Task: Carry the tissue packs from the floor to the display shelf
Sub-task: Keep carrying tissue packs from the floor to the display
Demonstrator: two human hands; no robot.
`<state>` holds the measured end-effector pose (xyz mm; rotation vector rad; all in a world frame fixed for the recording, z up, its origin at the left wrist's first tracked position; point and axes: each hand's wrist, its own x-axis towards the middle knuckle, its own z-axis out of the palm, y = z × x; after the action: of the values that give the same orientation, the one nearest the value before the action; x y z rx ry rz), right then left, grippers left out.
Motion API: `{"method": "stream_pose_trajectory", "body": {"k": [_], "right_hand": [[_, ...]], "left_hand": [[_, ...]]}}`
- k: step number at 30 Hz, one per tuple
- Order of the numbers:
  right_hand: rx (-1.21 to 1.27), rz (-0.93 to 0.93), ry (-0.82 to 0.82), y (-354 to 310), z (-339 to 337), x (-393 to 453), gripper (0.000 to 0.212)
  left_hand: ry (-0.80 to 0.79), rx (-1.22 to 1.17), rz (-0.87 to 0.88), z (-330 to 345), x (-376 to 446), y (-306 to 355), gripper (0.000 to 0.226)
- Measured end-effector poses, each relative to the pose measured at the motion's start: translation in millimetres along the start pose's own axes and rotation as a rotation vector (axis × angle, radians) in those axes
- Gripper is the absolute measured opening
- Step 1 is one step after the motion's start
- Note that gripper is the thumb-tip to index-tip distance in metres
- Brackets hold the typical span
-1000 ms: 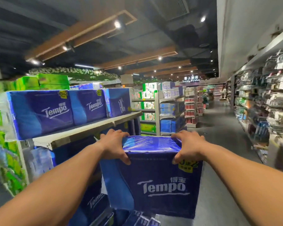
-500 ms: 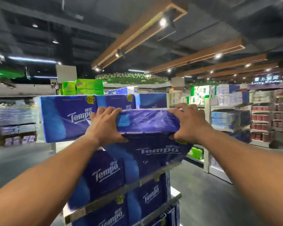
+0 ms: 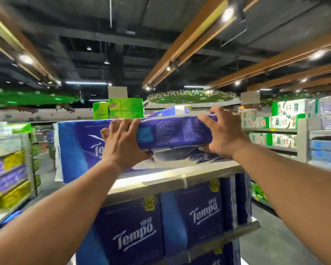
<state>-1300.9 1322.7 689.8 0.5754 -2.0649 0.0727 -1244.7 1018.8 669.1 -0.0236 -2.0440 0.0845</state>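
Note:
A blue and purple Tempo tissue pack (image 3: 172, 132) is raised to the top level of the display shelf (image 3: 161, 180), tilted with its far part over the board. My left hand (image 3: 122, 142) grips its left end, fingers curled over the top edge. Its right end is gripped by my right hand (image 3: 222, 134) the same way. Another Tempo pack (image 3: 78, 146) stands on the shelf top just left of it, partly behind my left hand. More Tempo packs (image 3: 197, 213) fill the levels below.
Green tissue packs (image 3: 122, 109) are stacked behind the top level. A shelf unit with white and green packs (image 3: 281, 123) stands to the right, another unit with purple and yellow packs (image 3: 8, 173) to the left. Grey aisle floor (image 3: 275, 241) runs on the right.
Both hands have lifted the pack from waist height up to the top shelf level and tipped it over the board. My view has turned left toward the shelf.

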Motion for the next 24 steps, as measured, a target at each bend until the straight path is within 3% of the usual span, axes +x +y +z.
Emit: {"method": "stream_pose_trajectory", "body": {"k": [5,10,24], "right_hand": [[0.086,-0.035,-0.029,21.4,62.6,31.3,0.078],[0.185,-0.071,-0.099,48.7,119.1,67.8,0.083],[0.334,-0.182,-0.322,107.4,228.1,193.6,0.075]], "left_hand": [[-0.036,0.11,-0.074,40.6,16.3,3.4,0.107],[-0.066,0.187,-0.127,84.5,41.2,9.0,0.11],[-0.321,0.318,-0.246,165.6,153.9,7.3,0.132]]}}
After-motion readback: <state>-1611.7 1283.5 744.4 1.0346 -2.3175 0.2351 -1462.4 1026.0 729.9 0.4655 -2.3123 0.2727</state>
